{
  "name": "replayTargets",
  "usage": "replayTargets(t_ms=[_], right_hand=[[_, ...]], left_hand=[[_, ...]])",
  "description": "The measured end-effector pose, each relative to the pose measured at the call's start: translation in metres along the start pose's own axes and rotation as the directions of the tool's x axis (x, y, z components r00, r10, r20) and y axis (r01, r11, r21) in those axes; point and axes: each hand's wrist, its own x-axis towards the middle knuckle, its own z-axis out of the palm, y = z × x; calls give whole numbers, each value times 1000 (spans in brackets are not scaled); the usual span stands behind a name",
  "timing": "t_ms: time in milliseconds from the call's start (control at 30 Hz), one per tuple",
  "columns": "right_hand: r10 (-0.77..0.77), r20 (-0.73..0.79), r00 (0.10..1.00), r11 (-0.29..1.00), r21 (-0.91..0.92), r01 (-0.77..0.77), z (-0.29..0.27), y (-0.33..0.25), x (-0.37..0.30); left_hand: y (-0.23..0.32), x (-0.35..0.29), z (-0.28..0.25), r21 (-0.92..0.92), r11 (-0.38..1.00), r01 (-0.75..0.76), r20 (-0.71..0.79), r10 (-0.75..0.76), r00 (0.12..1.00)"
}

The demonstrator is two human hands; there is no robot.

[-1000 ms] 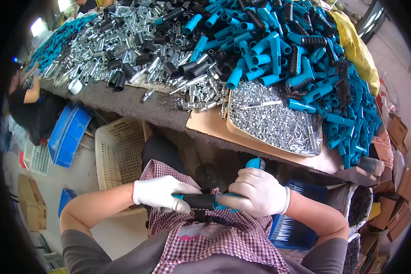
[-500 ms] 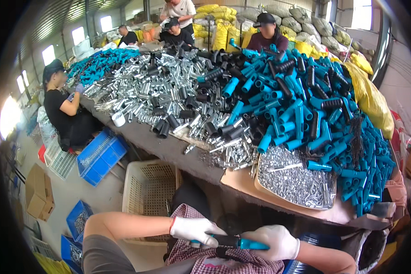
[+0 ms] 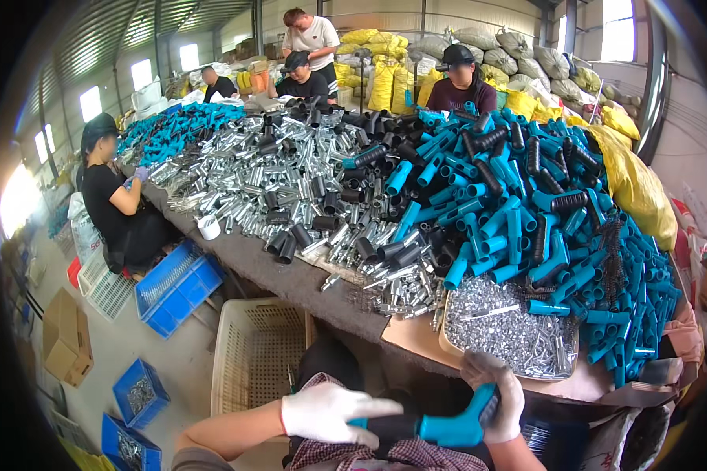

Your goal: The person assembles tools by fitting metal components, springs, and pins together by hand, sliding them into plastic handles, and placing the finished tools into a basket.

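Observation:
A teal tool body with a pistol-like handle (image 3: 457, 425) and a black sleeve lies across my lap, held between both gloved hands. My left hand (image 3: 330, 414), in a white glove, pinches the black sleeve end, with its fingers stretched along it and a bit of teal showing between fingers and thumb. My right hand (image 3: 501, 399), in a greyed white glove, cups the handle's black-backed grip, fingers raised behind it. Just beyond it stands a tray (image 3: 448, 349) full of small silvery metal pieces (image 3: 499, 322).
A long table edge (image 3: 322, 302) runs in front, heaped with metal tubes (image 3: 251, 180), black sleeves (image 3: 287, 247) and teal tool bodies (image 3: 495, 220). Below left stand a beige basket (image 3: 221, 369) and blue bins (image 3: 169, 318). Several people work around the table.
The tool body has turned so its handle points up to the right. My right hand has shifted from its teal end to the handle and risen; my left hand's fingers have straightened.

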Motion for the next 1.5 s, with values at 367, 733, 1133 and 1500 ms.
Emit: replayTargets(t_ms=[367, 733, 1133, 1500], right_hand=[[-247, 44, 968, 903, -353, 247, 12, -8, -9], [-475, 241, 846, 663, -535, 524, 22, -4, -19], [-149, 271, 951, 780, -558, 282, 7, -13, -10], [-208, 194, 959, 709, -646, 284, 24, -15, -23]], left_hand=[[-6, 3, 10, -174, 983, -65, -569, -46, 821], [-22, 13, 19, -238, 946, 218, -378, -297, 877], [2, 11, 35, 90, 985, 147, 76, -154, 985], [-14, 22, 44, -20, 936, 351, 29, -351, 936]])
